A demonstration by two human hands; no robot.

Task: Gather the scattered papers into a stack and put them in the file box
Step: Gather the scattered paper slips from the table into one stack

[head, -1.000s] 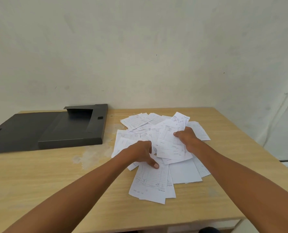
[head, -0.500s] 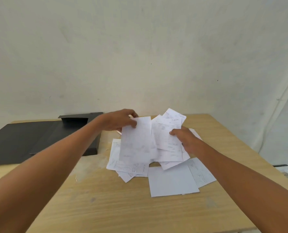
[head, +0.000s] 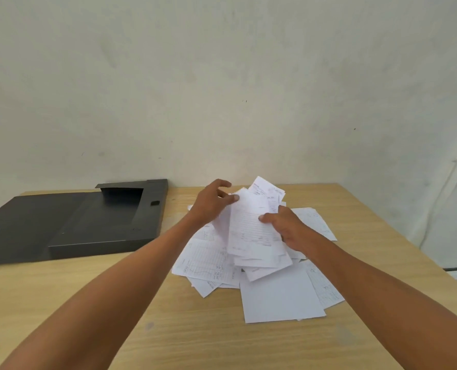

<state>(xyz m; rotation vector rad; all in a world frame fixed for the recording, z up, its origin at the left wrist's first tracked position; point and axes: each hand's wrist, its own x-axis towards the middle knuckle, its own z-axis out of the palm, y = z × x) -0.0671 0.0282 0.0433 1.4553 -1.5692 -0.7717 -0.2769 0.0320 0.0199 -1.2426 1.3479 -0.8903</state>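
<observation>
Item: gathering of loose papers, in progress.

Hands: the left hand (head: 213, 203) pinches the top edge of a sheet between thumb and fingers; the right hand (head: 288, 227) grips the right edge of a held bundle of printed forms (head: 251, 233). Both hands are closed on paper, and the bundle is raised off the bench (head: 182, 337) at a slant, its long axis running away from the person.

Loose papers (head: 206, 265): spread directly beneath and in front of the hands, overlapping, long axes at mixed angles. A blank sheet (head: 280, 297) lies nearest the person; another form (head: 315, 222) pokes out to the right, just beside the right wrist.

File box (head: 102, 222): dark grey, open, lying flat at the far left of the bench, its lid flap spread toward the left edge. It is well apart from the pile and nothing is in it.

Governing relation: the box lies to the left of both hands, so the left hand is the nearer one. The remaining sheets sit below the bundle, within reach of either hand.

Judgement: stacking is partly done; more sheets probably need collecting before any carry leftward.
</observation>
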